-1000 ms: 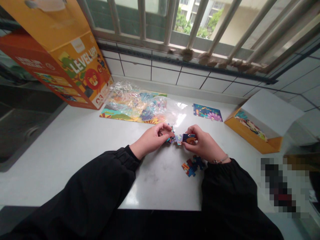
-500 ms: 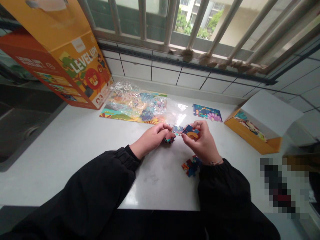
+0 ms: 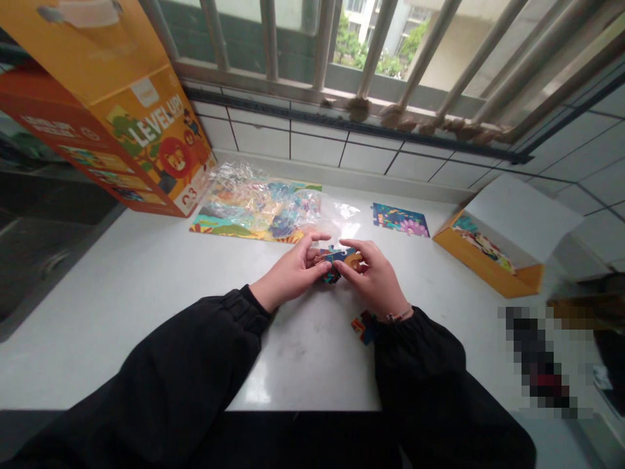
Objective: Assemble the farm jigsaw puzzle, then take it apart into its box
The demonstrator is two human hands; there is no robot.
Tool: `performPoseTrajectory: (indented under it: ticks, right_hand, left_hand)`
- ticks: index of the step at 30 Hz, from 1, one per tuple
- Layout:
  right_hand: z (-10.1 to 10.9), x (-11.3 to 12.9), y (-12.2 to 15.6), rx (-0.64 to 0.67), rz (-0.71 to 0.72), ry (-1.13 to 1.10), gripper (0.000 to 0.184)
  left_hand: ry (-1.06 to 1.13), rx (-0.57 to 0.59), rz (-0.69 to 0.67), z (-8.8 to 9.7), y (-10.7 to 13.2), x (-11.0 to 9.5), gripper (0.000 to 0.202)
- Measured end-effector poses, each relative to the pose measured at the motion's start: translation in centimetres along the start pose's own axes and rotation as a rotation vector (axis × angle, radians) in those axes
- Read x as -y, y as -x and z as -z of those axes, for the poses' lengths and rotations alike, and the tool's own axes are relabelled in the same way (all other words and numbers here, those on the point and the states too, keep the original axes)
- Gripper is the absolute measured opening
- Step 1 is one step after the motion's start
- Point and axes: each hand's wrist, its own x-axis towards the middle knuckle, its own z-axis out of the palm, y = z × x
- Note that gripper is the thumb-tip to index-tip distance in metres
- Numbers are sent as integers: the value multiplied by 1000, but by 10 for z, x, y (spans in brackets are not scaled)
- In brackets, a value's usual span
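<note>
My left hand (image 3: 290,270) is closed around a small stack of puzzle pieces (image 3: 331,277) above the counter. My right hand (image 3: 375,277) pinches a blue and orange puzzle piece (image 3: 350,256) between thumb and fingers, its edge against the pieces at my left fingertips. Whether they interlock I cannot tell. More loose puzzle pieces (image 3: 362,327) lie below my right wrist, partly hidden by the sleeve. Farther back, a joined section of a blue sea puzzle (image 3: 400,220) with a pink shape lies flat.
A tall orange "LEVEL UP!" box (image 3: 161,143) stands at the left. Crumpled clear plastic (image 3: 244,195) covers part of a colourful picture sheet (image 3: 215,225). At the right, an open yellow box (image 3: 488,264) holds printed pieces. Window bars (image 3: 322,45) rise behind the white counter (image 3: 161,273).
My right hand has moved left with the blue and orange piece, bringing it against the pieces in my left hand. My right sleeve now covers more of the loose pieces.
</note>
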Motion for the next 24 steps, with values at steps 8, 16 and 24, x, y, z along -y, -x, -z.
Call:
performPoseTrajectory:
  ticks: [8, 16, 24]
  right_hand:
    - [-8, -6, 0, 192, -253, -456, 57]
    - [1, -1, -1, 190, -281, -524, 53]
    - [5, -10, -10, -133, -398, -628, 64]
  left_hand:
    - [-38, -11, -107, -1, -1, 2, 41]
    - [-309, -102, -241, -8, 7, -8, 42]
    - [-939, -345, -477, -23, 6, -7, 22]
